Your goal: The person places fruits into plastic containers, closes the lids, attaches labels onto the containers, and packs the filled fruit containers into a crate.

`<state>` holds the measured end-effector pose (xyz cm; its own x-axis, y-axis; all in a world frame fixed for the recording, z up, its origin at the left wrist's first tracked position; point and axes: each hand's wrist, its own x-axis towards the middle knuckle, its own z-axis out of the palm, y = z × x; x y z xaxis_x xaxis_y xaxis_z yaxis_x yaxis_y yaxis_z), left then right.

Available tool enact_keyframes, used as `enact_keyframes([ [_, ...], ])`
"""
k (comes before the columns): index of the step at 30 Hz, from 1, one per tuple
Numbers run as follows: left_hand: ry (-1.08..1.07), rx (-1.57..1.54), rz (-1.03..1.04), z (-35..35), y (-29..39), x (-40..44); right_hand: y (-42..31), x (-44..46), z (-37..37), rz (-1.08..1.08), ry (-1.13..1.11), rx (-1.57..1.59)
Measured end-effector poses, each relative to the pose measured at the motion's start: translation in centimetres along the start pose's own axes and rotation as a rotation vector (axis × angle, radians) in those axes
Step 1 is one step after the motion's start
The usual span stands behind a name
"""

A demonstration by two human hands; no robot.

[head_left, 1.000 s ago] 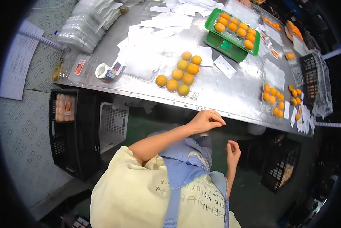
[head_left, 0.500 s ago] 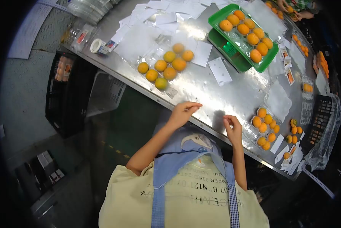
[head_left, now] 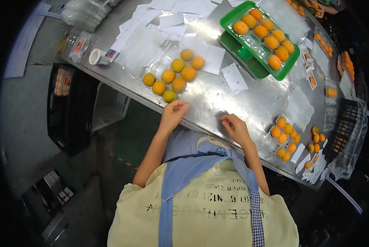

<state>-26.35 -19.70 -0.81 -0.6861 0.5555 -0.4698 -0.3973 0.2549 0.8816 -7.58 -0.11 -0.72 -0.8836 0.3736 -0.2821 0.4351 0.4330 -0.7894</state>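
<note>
The left hand (head_left: 174,113) and right hand (head_left: 235,127) are apart, fingers curled, at the glossy metal tabletop (head_left: 207,103); full closure cannot be told. At 11 o'clock, round orange fruits (head_left: 168,76) occupy a clear plastic tray (head_left: 158,62). At 1 o'clock, a green tray (head_left: 284,75) holds more.

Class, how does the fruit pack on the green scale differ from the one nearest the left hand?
The scale pack sits raised in a green tray; the near pack lies on the metal table. The scale pack's fruit is all orange; the near pack's includes greenish ones. Both are clear plastic packs with some empty pockets.
</note>
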Motion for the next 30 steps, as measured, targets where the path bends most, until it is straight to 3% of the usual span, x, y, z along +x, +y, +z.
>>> enact_keyframes([
  [5,-0.016,0.314,0.146,2.4,0.8,1.7,1.2,-0.9,-0.2,0.06,0.144,-0.033],
  [10,-0.112,0.394,0.302,4.4,0.2,2.0,3.3,-3.0,0.2,0.18,0.277,-0.057],
  [15,-0.197,0.384,0.312,4.9,0.1,2.7,4.1,-3.8,0.8,0.198,0.289,-0.107],
  [27,-0.122,0.375,0.325,3.9,0.6,3.4,4.3,-3.0,1.0,0.296,0.254,-0.048],
  [30,-0.104,0.404,0.519,4.5,2.2,3.4,4.2,-2.9,1.2,0.287,0.236,-0.057],
])
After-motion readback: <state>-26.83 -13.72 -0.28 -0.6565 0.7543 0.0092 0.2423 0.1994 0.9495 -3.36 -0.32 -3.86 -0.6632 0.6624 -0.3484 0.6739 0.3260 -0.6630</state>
